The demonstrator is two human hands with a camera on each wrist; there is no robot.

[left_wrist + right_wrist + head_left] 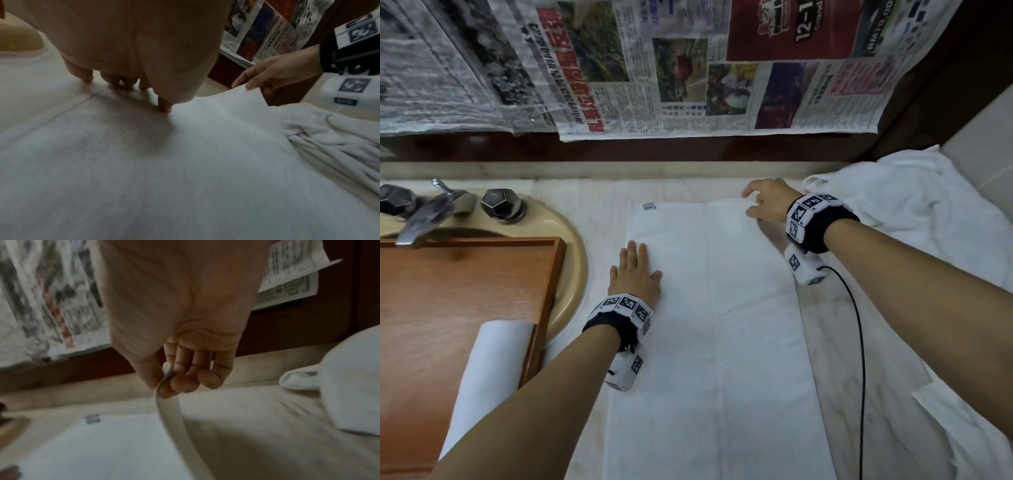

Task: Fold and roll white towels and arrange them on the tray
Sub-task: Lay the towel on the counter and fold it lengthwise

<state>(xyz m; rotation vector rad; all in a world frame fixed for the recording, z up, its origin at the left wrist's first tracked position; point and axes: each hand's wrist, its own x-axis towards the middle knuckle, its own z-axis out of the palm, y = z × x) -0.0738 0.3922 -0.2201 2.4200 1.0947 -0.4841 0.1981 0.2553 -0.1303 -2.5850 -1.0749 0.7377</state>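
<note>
Towel (722,325), white and folded into a long strip, lies flat on the pale marble counter (842,342), running from twelve o'clock down to six o'clock in front of the person. A small grey label (649,207) sits at its far left corner.

Left hand (635,274) rests palm down on the towel's left edge, at about ten o'clock from the strip's middle. Its fingers (164,105) are straight and spread, pressing the cloth flat and gripping nothing.

Right hand (765,200) is at the towel's far right corner, at about one o'clock. Thumb and fingertips (180,382) pinch that corner and lift it slightly off the counter, so the edge curves up; the other fingers curl in beside them.

Tray (465,291), brown wood, sits at nine o'clock, resting over a beige sink (575,260). One rolled towel (486,377) lies on it at its near right side, its end poking over the tray's rim. Dark metal taps (431,205) stand behind the tray at ten o'clock.

More white towels are heaped in a loose pile (911,212) at two o'clock, just beyond the right wrist. Newspaper (654,68) sheets hang along the wall at twelve o'clock. Both wrists wear black bands with patterned marker squares, and a black cable (861,342) trails from the right one toward six o'clock.
</note>
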